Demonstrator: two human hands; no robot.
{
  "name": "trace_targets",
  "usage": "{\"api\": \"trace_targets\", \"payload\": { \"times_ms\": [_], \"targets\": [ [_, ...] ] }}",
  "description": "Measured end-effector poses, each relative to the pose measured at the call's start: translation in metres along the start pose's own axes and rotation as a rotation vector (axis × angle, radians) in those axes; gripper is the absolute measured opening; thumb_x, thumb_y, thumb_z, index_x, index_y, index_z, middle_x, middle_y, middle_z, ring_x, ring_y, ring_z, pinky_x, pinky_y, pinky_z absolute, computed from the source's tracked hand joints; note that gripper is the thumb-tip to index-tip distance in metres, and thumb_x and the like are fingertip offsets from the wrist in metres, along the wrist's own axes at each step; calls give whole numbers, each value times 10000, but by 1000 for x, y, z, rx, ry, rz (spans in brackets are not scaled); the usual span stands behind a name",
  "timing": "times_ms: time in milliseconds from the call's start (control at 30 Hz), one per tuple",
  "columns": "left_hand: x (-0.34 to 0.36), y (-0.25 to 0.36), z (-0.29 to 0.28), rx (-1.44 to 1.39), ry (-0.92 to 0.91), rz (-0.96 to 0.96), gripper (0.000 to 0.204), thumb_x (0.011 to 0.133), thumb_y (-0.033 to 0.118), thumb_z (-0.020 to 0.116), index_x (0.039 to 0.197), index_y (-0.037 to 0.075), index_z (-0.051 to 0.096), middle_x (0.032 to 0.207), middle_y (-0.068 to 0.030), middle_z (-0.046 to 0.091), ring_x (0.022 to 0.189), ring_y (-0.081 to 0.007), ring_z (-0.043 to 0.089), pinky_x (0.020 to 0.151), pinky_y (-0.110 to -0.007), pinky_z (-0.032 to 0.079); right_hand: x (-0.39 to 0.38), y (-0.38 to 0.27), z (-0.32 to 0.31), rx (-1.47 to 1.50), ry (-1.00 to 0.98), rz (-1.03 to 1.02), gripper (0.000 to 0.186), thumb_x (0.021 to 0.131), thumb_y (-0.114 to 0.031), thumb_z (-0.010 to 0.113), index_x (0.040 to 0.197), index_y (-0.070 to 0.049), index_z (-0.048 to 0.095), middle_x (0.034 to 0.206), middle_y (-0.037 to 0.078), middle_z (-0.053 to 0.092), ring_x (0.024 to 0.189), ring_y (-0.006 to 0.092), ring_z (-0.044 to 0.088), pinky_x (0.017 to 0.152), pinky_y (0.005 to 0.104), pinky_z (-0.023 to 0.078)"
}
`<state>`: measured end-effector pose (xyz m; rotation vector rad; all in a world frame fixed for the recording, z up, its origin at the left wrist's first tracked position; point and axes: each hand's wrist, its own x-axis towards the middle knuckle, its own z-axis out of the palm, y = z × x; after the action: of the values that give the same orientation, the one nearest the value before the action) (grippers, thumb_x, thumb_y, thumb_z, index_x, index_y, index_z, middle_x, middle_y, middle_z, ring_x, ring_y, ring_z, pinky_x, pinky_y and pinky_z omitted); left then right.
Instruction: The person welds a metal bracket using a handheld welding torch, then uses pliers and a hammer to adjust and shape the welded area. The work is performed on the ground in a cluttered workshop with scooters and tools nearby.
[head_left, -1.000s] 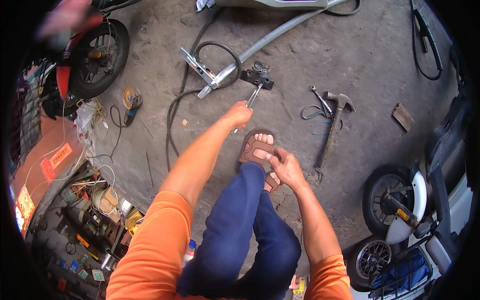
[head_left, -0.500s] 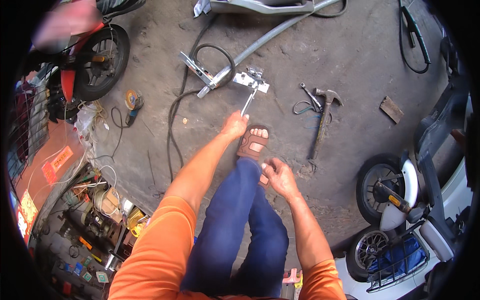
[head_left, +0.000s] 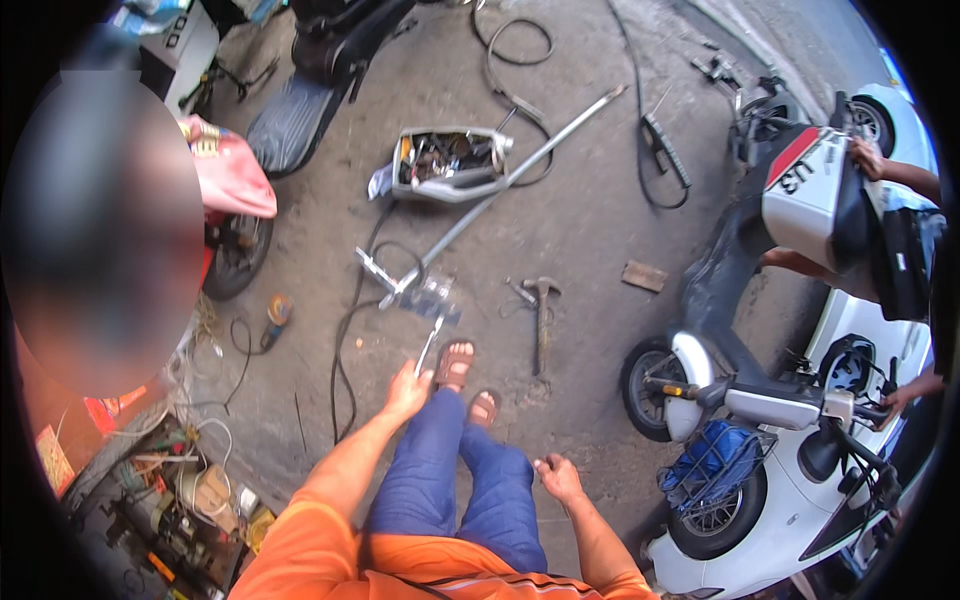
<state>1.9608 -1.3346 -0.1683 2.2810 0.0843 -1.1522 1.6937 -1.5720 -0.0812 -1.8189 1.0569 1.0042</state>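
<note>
My left hand (head_left: 407,392) is closed round a slim silver metal tool (head_left: 429,346), its exact kind unclear. The tool's far end points at a small metal plate assembly (head_left: 432,298) on the ground, which is blurred; whether they touch I cannot tell. My right hand (head_left: 560,478) is held beside my right knee with its fingers curled in, and what they hold, if anything, is hidden. Just beyond the plate lies a long grey metal pipe (head_left: 500,205) with a bracket at its near end. To the right a claw hammer (head_left: 542,325) rests on the ground.
A grey tray of tools (head_left: 450,160) stands beyond the pipe. An angle grinder (head_left: 277,318) and black cable (head_left: 340,370) lie at left. At right another person's hand (head_left: 868,158) touches a white-and-black motorbike (head_left: 725,300). A wooden block (head_left: 643,276) lies between it and the hammer.
My view has swung up and outward, bringing the tool tray and people at right into sight. My left hand keeps its tool; my right hand remains curled near my leg.
</note>
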Motion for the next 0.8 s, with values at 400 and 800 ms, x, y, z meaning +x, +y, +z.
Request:
{"api": "trace_targets", "payload": {
  "times_ms": [400,800],
  "targets": [
    [-70,30,-172,358,144,-290,315,818,248,707,951,-20,609,915,-235,671,926,-401,647,818,-463,505,8,10,-94,617,76,340,272,906,-216,624,984,42,660,783,123,663,615,186,618,564,343,496],
    [172,350,-132,352,109,-29,315,853,246,650,1037,3,571,962,-261,648,978,-454,605,804,-484,491,194,12,-287,450,261,137,259,904,-205,603,965,42,647,694,101,645,573,174,623,553,320,499]
  ]
}}
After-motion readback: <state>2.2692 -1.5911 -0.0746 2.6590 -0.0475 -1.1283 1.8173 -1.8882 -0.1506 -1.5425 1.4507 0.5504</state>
